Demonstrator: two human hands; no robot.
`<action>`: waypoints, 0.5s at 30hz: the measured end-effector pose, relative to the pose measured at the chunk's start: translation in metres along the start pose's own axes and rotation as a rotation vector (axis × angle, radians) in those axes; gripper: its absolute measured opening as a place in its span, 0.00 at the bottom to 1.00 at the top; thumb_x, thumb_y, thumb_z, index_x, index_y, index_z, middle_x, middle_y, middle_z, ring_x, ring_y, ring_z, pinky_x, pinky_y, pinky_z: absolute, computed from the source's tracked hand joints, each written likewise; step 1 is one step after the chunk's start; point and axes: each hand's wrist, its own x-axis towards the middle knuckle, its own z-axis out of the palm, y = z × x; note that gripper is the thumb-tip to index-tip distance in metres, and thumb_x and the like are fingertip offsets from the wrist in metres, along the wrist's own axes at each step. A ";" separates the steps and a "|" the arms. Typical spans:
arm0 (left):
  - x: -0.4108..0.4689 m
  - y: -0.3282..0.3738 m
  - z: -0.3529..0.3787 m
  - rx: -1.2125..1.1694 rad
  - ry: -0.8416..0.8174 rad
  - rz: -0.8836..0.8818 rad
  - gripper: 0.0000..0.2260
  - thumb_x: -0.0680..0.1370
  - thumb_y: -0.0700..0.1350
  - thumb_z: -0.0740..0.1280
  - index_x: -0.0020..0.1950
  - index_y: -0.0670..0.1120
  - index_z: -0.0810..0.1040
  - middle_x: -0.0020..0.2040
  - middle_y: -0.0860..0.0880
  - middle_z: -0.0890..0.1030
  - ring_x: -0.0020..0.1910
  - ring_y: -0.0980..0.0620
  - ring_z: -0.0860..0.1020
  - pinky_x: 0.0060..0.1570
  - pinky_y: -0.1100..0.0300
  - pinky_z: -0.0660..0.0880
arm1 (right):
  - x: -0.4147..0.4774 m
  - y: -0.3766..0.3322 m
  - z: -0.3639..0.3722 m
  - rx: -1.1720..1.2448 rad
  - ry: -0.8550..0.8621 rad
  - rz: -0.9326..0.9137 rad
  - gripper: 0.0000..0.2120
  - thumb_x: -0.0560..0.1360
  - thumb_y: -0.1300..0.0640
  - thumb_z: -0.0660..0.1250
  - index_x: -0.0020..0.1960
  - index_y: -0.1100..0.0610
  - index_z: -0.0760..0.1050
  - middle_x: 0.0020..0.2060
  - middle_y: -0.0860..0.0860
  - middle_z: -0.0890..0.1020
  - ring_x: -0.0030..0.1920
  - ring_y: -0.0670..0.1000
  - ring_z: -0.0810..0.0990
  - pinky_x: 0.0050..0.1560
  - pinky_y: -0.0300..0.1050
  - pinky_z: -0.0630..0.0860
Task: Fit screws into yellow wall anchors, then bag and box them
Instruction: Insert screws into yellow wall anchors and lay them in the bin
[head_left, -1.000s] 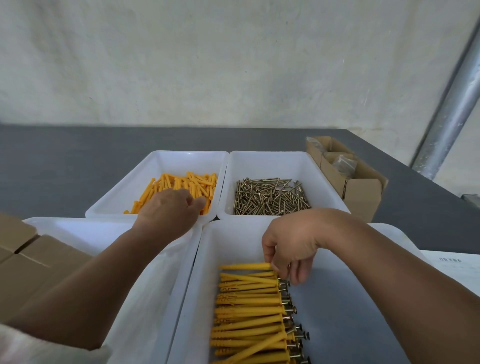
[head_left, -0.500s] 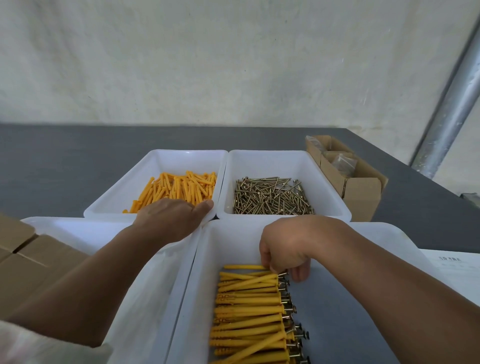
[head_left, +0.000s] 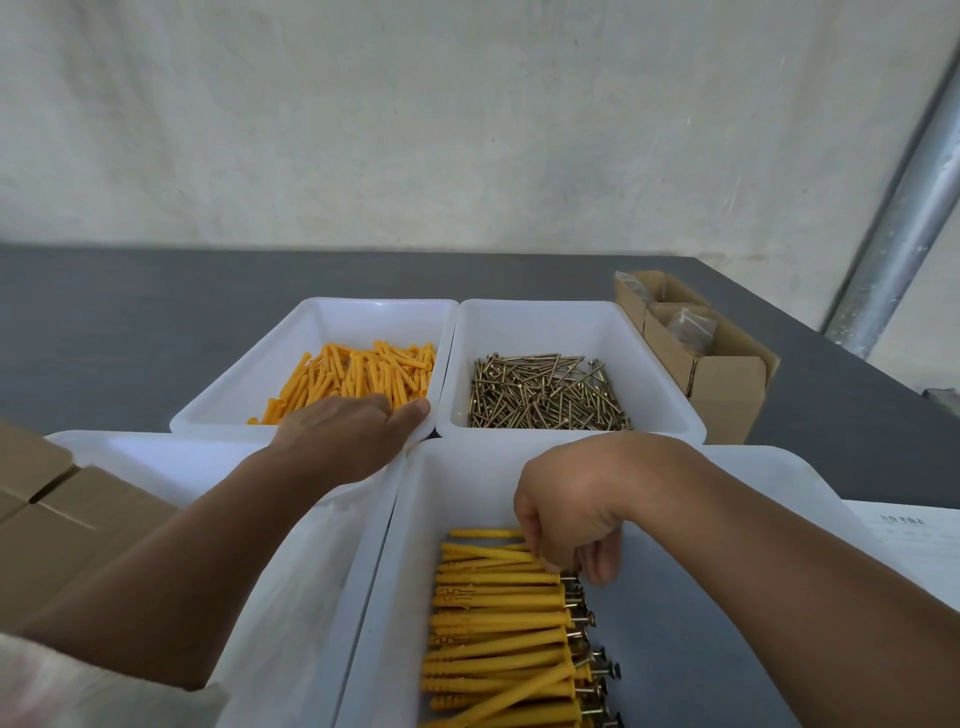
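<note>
Head view: my left grip (head_left: 343, 436) reaches over the near rim of the far-left tray (head_left: 311, 317). Its fingers dip among the loose anchors (head_left: 363, 374) and are hidden, and its thumb lies straight along the rim. I cannot tell whether it holds one. My right grip (head_left: 571, 509) curls down in the near-right tray (head_left: 415, 571), pinching the head end of a fitted anchor (head_left: 488, 553) at the row's far end. Screws (head_left: 540, 395) lie in the far-right tray (head_left: 649, 353) on the table (head_left: 130, 322).

Bare grey tabletop (head_left: 130, 322) behind four tightly abutting white bins (head_left: 545, 322), left cardboard boxes (head_left: 62, 519) and right cardboard box (head_left: 727, 384) alongside.
</note>
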 end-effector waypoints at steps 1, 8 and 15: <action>0.000 0.000 0.000 -0.002 0.012 -0.008 0.28 0.77 0.70 0.43 0.43 0.51 0.72 0.40 0.52 0.76 0.44 0.51 0.74 0.45 0.54 0.70 | -0.002 0.002 -0.003 0.028 0.021 -0.019 0.12 0.80 0.61 0.64 0.61 0.65 0.77 0.49 0.60 0.84 0.31 0.49 0.80 0.39 0.41 0.81; -0.003 0.003 -0.007 0.050 0.003 0.072 0.25 0.80 0.66 0.45 0.31 0.54 0.67 0.35 0.45 0.76 0.38 0.49 0.75 0.42 0.55 0.71 | -0.007 0.025 -0.027 0.320 0.715 -0.259 0.07 0.76 0.48 0.66 0.43 0.50 0.79 0.33 0.46 0.83 0.29 0.42 0.79 0.30 0.39 0.74; -0.003 0.003 -0.005 0.036 0.000 -0.007 0.34 0.78 0.69 0.44 0.36 0.46 0.77 0.35 0.46 0.77 0.38 0.51 0.75 0.36 0.57 0.67 | 0.035 0.056 -0.016 0.168 0.681 0.027 0.27 0.81 0.37 0.46 0.47 0.54 0.76 0.46 0.52 0.80 0.49 0.53 0.76 0.49 0.47 0.73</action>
